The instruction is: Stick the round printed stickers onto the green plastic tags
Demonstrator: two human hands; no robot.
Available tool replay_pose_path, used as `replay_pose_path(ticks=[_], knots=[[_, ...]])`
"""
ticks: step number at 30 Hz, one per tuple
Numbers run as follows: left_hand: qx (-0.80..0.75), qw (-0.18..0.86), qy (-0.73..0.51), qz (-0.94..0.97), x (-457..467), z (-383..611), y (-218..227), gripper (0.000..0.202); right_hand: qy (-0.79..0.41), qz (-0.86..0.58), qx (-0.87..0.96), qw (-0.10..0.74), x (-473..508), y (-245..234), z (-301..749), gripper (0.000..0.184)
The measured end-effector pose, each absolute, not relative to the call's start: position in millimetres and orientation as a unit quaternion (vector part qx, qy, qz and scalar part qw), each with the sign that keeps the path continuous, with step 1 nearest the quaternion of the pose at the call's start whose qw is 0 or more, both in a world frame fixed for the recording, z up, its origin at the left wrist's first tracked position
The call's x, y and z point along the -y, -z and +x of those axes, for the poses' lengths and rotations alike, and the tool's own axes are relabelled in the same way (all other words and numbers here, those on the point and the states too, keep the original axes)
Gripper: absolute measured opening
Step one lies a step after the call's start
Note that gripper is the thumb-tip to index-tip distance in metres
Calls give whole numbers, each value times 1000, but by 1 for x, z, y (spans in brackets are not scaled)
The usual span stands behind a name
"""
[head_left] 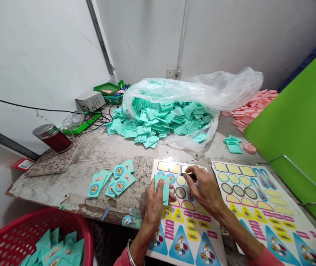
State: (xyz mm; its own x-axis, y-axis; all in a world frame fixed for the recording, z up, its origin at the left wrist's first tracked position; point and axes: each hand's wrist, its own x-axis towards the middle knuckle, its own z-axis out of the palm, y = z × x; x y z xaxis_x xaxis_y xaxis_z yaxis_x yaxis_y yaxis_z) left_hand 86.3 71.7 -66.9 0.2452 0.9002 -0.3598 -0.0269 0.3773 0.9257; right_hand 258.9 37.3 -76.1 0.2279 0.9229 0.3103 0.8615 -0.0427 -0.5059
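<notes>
My left hand (153, 205) grips a flat turquoise plastic piece (162, 193), thumb across its face. It is above the left part of a sticker sheet (182, 244) printed with rectangles, circles, gauges and triangles. My right hand (206, 190) pinches a slim dark-handled tool (189, 176), its tip over the upper rows of the sheet; the tool's exact kind is unclear. To the left on the table lie several turquoise pieces bearing round stickers (120, 184).
A heap of turquoise pieces (158, 122) spills from a clear plastic bag (202, 92). Right are a second sticker sheet (257, 218), pink pieces (249, 111) and a green panel (299, 122). A red basket (87, 229) stands front left; a flask (54, 138) lies behind.
</notes>
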Motion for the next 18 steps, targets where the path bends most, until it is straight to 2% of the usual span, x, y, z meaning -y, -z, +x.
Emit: replay_pose_path(ticks=[3,8,14,18], knots=[[-515,656,-371,408,-81,90,75,37,41,-705,663,249,-58,90,246,6],[-496,658,-375,426,-82,90,89,29,104,-705,671,205,-60,104,236,13],[-525,583,-379,491,-84,88,88,26,41,-705,662,249,-62,106,241,11],[-507,618,-376,468,-83,90,88,31,10,-714,647,267,-66,109,243,13]])
